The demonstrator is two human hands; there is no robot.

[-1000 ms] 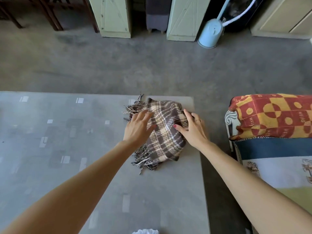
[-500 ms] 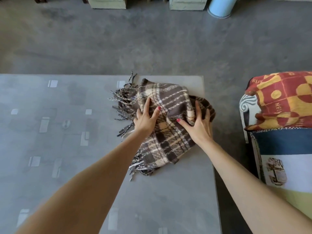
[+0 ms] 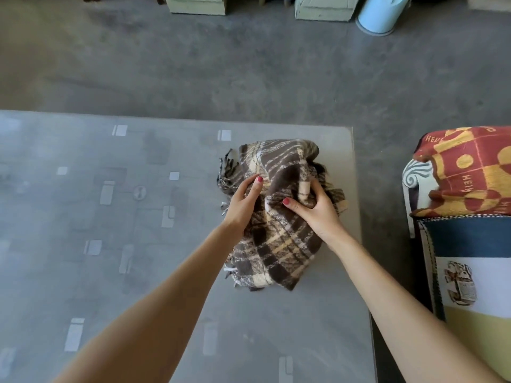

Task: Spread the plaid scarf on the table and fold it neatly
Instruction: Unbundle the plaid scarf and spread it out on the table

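Observation:
A brown and cream plaid scarf [image 3: 279,244] with fringed ends lies bunched in a heap near the right edge of the grey table [image 3: 110,244]. My left hand [image 3: 243,205] grips the scarf's left side, thumb on top, fingers tucked into the cloth beside the fringe. My right hand [image 3: 318,211] is closed on a fold of the scarf at the heap's upper right. The cloth between my hands is raised and creased. The fingers of both hands are partly hidden in the fabric.
The table's right edge runs just past the scarf. Right of it stands a seat [image 3: 475,286] covered with a red and yellow patterned cloth [image 3: 470,172]. Beyond the table lie bare floor, pale green furniture legs [image 3: 323,8] and a light blue bin [image 3: 378,17].
My hands lay flat on the scarf before; now both have closed on it and bunched it up. The view has tilted down and moved closer.

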